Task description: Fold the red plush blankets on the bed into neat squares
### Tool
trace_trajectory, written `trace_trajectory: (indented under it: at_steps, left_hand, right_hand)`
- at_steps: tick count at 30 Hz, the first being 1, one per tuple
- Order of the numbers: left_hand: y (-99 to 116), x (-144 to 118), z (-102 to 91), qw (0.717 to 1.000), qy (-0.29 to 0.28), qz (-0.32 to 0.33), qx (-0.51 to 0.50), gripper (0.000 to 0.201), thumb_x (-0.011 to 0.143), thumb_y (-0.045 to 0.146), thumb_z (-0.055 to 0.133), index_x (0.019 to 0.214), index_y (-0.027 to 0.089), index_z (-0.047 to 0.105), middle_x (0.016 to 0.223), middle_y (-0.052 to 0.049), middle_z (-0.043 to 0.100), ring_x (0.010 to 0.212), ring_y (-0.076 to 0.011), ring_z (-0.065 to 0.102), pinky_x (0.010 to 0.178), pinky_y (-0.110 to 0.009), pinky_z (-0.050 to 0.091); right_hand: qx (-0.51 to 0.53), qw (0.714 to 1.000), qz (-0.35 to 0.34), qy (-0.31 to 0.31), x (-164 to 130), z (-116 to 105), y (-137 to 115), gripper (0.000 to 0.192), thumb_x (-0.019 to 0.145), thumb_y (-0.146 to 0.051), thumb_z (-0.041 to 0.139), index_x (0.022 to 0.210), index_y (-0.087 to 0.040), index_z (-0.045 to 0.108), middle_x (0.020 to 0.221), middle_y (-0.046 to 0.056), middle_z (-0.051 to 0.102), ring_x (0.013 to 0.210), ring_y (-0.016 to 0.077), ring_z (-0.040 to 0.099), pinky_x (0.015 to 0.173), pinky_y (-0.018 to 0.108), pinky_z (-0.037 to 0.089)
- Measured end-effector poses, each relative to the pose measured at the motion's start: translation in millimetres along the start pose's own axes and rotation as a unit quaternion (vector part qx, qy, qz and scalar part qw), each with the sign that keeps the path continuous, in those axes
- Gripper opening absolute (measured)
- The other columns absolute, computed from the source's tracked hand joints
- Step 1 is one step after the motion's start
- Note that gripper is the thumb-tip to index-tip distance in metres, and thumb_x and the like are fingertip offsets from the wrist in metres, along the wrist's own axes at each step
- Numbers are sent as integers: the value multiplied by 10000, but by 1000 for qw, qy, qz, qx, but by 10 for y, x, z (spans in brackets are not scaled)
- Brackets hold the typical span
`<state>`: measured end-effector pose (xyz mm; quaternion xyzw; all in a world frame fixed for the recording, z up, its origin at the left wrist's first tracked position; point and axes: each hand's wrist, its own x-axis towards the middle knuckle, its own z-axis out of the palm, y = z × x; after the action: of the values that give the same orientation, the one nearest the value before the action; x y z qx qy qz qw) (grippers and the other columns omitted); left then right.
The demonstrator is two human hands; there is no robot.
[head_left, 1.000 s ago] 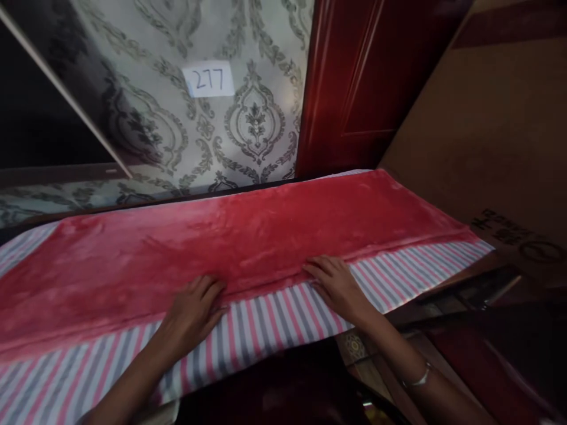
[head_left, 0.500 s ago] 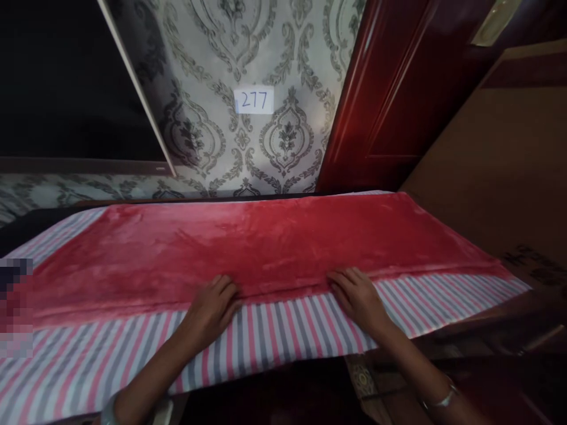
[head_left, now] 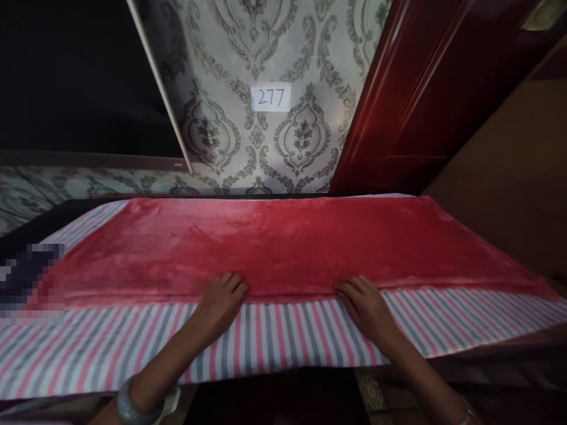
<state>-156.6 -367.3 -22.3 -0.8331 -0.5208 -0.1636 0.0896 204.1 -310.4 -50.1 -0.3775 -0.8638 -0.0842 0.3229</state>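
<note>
Just beyond both hands [head_left: 221, 301], red blanket [head_left: 287, 242].

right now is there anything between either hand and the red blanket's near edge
Nothing visible is. The left hand and the right hand both lie palm-down on the striped sheet with their fingertips already at the near edge of the red blanket. No other thing lies on the cloth near them.

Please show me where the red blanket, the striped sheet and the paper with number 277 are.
red blanket [head_left: 287, 245], head view, middle of its plush top.
striped sheet [head_left: 287, 339], head view, near strip between the hands.
paper with number 277 [head_left: 270, 97], head view, its centre.
</note>
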Motion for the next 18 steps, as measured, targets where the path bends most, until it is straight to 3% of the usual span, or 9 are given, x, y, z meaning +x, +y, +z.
trace_trajectory:
  at_steps: [4,6,9,12,15,18]
  left_hand:
    - [53,-83,-181,999,-11,-29,-26,247,977,232,432,1013,183,672,1018,-119,657,948,-256,591,814,-413,499]
    - [18,-167,-257,998,11,-62,-20,286,964,262,468,1172,186,649,1208,-154,637,1118,-293,566,943,-483,477]
    - [-84,-357,-292,993,-25,-114,-17,557,929,339,563,1462,217,459,1523,-178,441,1404,-356,383,1103,-590,356]
    - [-157,-550,-267,985,-94,-134,-53,648,939,383,561,1540,283,340,1612,-133,335,1499,-333,255,1165,-611,269]
    - [-241,-693,-285,982,-92,-146,-76,582,951,365,550,1510,304,398,1598,-108,373,1493,-290,288,1193,-591,232]
    - [-468,-855,-402,975,-26,-220,-24,444,959,303,524,1397,243,549,1500,-144,505,1408,-294,436,1171,-606,276]
  right_hand:
    - [51,999,1,20,29,-98,2,189,980,-286,511,990,-223,690,904,77,699,841,241,639,784,397,516]
    - [52,998,5,39,93,-87,-7,259,968,-343,512,1142,-246,677,1032,100,706,932,277,651,843,442,516]
    - [38,998,-37,20,136,82,-49,512,958,-436,473,1445,-278,499,1355,119,613,1183,345,592,960,525,469]
    - [15,992,-115,-43,22,360,-79,608,950,-506,449,1531,-350,367,1460,73,552,1262,349,561,957,543,465]
    - [-2,990,-122,-75,-170,586,-19,635,945,-525,425,1552,-375,313,1479,54,536,1265,331,571,944,535,476]
    - [14,991,-118,-67,-318,731,118,643,929,-518,432,1549,-397,315,1460,35,558,1235,329,597,913,525,497]
